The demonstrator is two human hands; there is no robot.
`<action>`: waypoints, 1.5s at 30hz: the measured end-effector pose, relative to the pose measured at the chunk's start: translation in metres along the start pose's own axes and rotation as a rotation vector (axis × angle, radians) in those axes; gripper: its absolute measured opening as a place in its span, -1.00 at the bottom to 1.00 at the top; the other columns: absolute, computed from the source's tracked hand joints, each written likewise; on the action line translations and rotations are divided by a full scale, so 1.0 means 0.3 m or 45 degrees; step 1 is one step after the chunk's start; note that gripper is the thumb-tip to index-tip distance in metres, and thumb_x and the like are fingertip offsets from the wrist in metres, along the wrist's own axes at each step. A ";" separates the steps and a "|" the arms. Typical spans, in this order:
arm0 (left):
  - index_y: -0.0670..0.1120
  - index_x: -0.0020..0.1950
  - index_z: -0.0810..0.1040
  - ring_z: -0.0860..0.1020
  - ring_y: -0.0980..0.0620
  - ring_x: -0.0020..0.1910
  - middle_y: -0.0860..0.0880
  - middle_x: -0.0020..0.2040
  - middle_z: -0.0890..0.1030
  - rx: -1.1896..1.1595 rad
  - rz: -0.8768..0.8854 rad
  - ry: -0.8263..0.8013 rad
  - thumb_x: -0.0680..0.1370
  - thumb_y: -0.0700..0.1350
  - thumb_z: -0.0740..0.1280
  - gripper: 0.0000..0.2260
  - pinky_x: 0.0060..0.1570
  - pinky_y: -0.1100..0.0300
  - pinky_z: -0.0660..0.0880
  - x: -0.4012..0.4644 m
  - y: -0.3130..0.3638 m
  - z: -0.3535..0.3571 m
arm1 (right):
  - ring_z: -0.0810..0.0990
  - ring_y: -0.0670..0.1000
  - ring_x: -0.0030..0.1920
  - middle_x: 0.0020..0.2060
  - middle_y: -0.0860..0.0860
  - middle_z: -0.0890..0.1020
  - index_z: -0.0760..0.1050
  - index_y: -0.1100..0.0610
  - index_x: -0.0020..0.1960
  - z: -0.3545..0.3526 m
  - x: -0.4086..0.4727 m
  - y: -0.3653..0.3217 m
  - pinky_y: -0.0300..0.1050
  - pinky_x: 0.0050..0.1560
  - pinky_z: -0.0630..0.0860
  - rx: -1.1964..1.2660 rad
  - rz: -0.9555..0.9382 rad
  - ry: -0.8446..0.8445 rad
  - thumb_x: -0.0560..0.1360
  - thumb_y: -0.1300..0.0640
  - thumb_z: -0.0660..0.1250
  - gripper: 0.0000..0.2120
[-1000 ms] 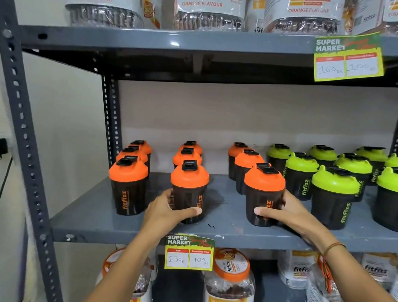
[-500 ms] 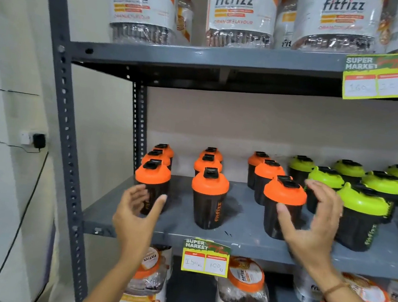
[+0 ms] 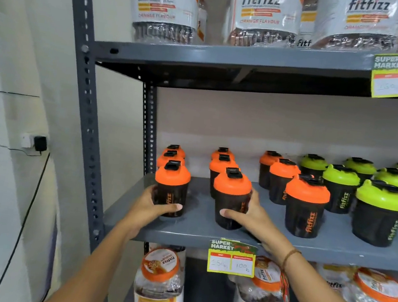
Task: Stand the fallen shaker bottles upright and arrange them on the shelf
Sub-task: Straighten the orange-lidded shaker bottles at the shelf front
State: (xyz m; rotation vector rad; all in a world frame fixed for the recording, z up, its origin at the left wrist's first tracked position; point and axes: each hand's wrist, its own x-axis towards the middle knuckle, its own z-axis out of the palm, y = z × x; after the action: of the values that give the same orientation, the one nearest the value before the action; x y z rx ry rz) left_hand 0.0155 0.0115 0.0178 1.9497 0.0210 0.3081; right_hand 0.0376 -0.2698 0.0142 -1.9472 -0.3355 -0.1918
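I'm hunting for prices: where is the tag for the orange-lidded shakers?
The yellow price tag hangs on the middle shelf front edge, below the right hand.

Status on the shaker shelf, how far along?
Mostly done: every shaker in view stands upright on the shelf, orange lids in three columns, green lids to the right. In hand: left hand grips the front-left orange shaker, right hand grips the front-middle orange shaker. Left: probably only evening out the front row's spacing.
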 end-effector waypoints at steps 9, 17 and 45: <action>-0.06 0.30 0.51 0.61 0.02 0.12 -0.01 0.16 0.65 -0.002 0.046 -0.014 0.23 0.04 0.65 -0.31 0.18 0.05 0.53 0.030 -0.029 -0.010 | 0.56 -0.05 0.25 0.22 -0.14 0.57 0.25 -0.14 0.37 0.008 0.000 -0.001 0.09 0.37 0.47 0.057 -0.049 -0.047 0.24 0.03 0.67 -0.14; 0.00 0.24 0.52 0.63 0.04 0.07 0.04 0.12 0.67 0.097 0.066 0.107 0.02 0.34 0.57 -0.13 0.16 -0.03 0.56 -0.019 -0.053 -0.043 | 0.53 0.01 0.31 0.33 -0.07 0.53 0.20 -0.16 0.45 0.045 -0.022 -0.021 0.13 0.31 0.52 -0.098 -0.094 0.000 0.05 -0.40 0.61 0.10; 0.10 0.13 0.54 0.63 0.03 0.09 0.03 0.14 0.68 0.085 0.065 0.121 0.08 0.32 0.56 -0.31 0.18 -0.07 0.55 -0.056 -0.047 -0.046 | 0.63 -0.02 0.21 0.20 0.00 0.66 0.40 -0.01 0.35 0.002 -0.003 0.018 -0.03 0.26 0.55 0.113 -0.043 -0.159 0.42 0.20 0.54 -0.42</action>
State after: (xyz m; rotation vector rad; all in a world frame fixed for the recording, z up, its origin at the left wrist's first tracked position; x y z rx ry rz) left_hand -0.0020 0.0269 0.0064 2.0022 0.0438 0.4389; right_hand 0.0386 -0.2714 0.0089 -1.8706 -0.4524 -0.0759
